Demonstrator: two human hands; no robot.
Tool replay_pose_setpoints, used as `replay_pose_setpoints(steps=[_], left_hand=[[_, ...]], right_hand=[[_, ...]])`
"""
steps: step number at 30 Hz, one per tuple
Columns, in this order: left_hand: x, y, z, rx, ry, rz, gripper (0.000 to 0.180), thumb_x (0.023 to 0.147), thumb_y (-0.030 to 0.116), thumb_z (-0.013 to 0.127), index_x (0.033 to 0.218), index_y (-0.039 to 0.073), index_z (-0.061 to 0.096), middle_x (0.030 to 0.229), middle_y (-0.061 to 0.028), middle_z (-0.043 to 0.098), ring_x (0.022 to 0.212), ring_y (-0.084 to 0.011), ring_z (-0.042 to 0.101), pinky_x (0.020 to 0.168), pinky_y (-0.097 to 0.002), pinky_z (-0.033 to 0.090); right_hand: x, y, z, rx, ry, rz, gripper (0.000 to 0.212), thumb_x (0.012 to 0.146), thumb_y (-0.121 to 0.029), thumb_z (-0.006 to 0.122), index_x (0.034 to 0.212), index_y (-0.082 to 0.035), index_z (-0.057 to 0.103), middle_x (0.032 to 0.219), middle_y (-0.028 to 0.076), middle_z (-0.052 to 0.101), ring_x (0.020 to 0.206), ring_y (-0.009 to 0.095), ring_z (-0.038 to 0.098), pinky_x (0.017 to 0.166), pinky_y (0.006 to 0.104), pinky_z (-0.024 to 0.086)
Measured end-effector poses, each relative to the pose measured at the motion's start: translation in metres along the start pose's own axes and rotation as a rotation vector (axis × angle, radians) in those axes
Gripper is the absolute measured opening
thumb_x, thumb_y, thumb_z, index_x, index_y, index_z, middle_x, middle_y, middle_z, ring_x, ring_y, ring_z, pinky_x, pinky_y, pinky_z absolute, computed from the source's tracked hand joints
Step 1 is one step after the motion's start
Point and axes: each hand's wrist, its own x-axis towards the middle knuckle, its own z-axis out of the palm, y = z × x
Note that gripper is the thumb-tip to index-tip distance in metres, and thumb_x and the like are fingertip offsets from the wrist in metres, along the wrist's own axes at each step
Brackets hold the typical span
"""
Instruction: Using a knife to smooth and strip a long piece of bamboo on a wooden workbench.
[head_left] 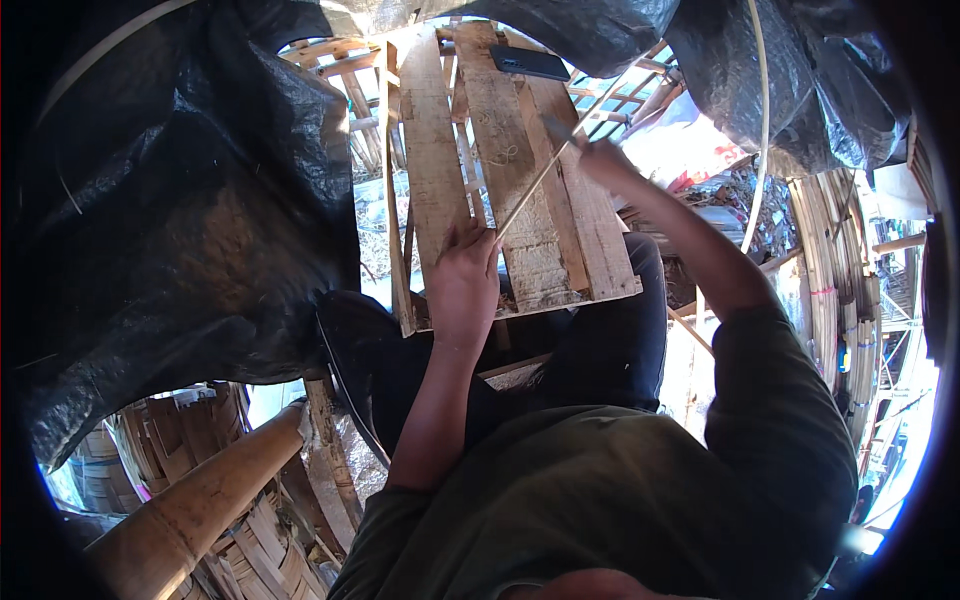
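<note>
A long thin bamboo strip (539,187) slants over the slatted wooden bench (432,150), rising from near left to far right. My left hand (467,268) rests low on the planks, its fingers closed on the strip's near end. Farther up the strip, my right hand (604,165) is closed around a grey blade-like tool (558,129), which lies against or just beside the strip. Motion blurs this tool, so its exact kind is hard to make out. A thin curled shaving (503,156) lies on the middle plank.
A dark phone (529,62) lies at the bench's far end. Black plastic sheeting (200,220) hangs at the left and along the top. A thick bamboo pole (200,490) crosses the lower left. Bundled bamboo strips (830,270) stand at the right. My legs are under the bench's near edge.
</note>
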Motion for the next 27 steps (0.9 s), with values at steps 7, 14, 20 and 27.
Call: replay_pose_setpoints(steps=[7, 14, 20, 27], left_hand=[[0.002, 0.005, -0.001, 0.0, -0.032, 0.001, 0.011, 0.093, 0.008, 0.061, 0.096, -0.001, 0.067, 0.103, -0.0154, 0.071, 0.104, -0.0315, 0.068, 0.109, -0.0443, 0.047], [-0.001, -0.001, -0.003, 0.001, -0.049, -0.013, 0.01, 0.093, 0.008, 0.062, 0.094, -0.001, 0.066, 0.104, -0.0152, 0.071, 0.106, -0.0318, 0.067, 0.108, -0.0447, 0.048], [0.002, -0.001, 0.0, -0.024, 0.0, 0.001, 0.01, 0.093, 0.008, 0.062, 0.093, -0.001, 0.065, 0.101, -0.0166, 0.071, 0.107, -0.0327, 0.067, 0.107, -0.0453, 0.048], [-0.001, -0.004, 0.002, -0.022, -0.019, -0.014, 0.011, 0.094, 0.008, 0.061, 0.093, -0.002, 0.066, 0.102, -0.0156, 0.071, 0.107, -0.0327, 0.067, 0.107, -0.0439, 0.049]], right_hand=[[0.012, 0.01, -0.002, 0.109, -0.081, -0.054, 0.057, 0.105, -0.05, 0.039, 0.091, 0.001, 0.06, 0.058, 0.008, 0.052, 0.044, 0.021, 0.056, 0.041, 0.0371, 0.046], [-0.005, -0.006, -0.001, 0.159, -0.245, -0.014, 0.055, 0.106, -0.045, 0.038, 0.085, 0.001, 0.059, 0.06, 0.007, 0.057, 0.047, 0.019, 0.059, 0.04, 0.0357, 0.047], [-0.032, -0.008, 0.013, 0.306, -0.349, -0.13, 0.044, 0.107, -0.039, 0.038, 0.09, -0.001, 0.052, 0.057, -0.001, 0.047, 0.041, 0.014, 0.048, 0.039, 0.0327, 0.048], [-0.048, -0.016, 0.017, 0.218, -0.279, -0.068, 0.043, 0.107, -0.04, 0.038, 0.093, -0.002, 0.054, 0.063, 0.001, 0.048, 0.046, 0.012, 0.048, 0.04, 0.031, 0.046]])
